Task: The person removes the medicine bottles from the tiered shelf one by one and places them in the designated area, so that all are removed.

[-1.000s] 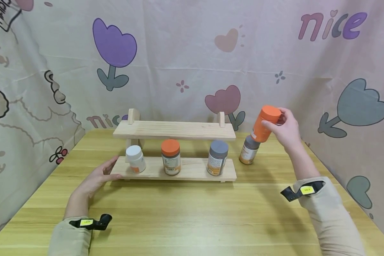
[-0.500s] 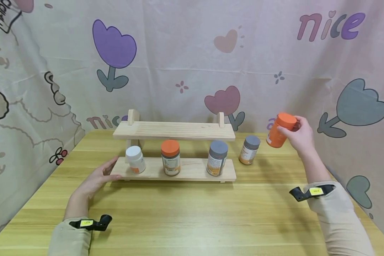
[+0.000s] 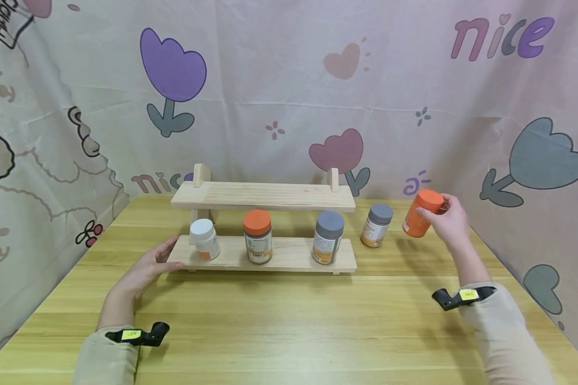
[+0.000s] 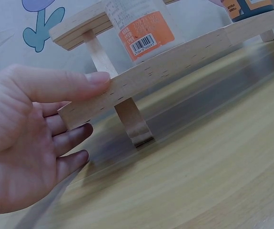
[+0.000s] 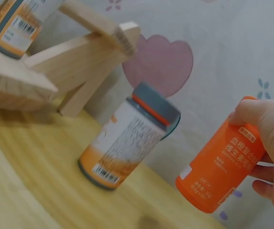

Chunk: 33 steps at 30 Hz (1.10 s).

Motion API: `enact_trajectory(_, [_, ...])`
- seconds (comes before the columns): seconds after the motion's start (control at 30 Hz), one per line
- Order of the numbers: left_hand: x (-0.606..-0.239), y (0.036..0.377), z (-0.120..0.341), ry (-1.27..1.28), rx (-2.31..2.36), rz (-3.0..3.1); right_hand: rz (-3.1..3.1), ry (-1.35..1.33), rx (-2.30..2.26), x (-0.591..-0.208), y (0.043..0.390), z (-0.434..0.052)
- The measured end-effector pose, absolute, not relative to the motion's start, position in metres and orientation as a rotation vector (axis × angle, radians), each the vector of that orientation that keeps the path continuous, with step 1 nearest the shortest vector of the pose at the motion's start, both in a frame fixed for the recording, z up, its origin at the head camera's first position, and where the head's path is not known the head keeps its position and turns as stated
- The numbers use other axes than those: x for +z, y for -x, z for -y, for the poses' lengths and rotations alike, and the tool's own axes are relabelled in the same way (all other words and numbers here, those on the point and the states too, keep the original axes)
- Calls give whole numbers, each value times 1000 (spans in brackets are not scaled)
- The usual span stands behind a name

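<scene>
Five bottles are in view, and one of them, the orange vitamin bottle, is held in the right hand. Thumb and fingers close round its upper part from the right, the thumb lying across the near side just below the orange lid. The bottle leans, its base pointing down and to the left; white Chinese lettering shows on its side in the right wrist view. Whether its base touches the wooden table cannot be told for certain. Just to its left, apart from it, a grey-capped bottle stands upright on the table, with an orange and white label and a barcode near the bottom.

Further left is a two-tier wooden shelf. Its lower board carries three upright bottles: a small white bottle near the left end, an orange-lidded jar near the middle and a grey-lidded jar towards the right end. All three stand well apart from one another.

The left hand grips the left end of that lower board, thumb along the front edge and fingers behind and below it, nearest to the white bottle. Both arms wear beige sleeves with black wrist straps. Behind the table hangs a pale cloth printed with tulips, hearts and lettering.
</scene>
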State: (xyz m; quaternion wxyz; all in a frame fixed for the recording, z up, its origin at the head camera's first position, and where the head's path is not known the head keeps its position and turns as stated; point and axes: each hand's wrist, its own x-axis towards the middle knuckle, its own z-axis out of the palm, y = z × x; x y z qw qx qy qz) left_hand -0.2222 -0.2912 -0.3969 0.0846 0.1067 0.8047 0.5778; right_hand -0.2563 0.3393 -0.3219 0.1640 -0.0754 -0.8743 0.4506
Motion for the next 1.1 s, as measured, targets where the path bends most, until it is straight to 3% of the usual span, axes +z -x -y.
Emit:
enact_trajectory(0.67, [-396,221,291,-339,1743,-2386,2457,268,1225,-362,258,-349])
enact_trajectory(1.1, [-397,220,291,-350,1756,-2380,2426,242,1312,-369,258,-353])
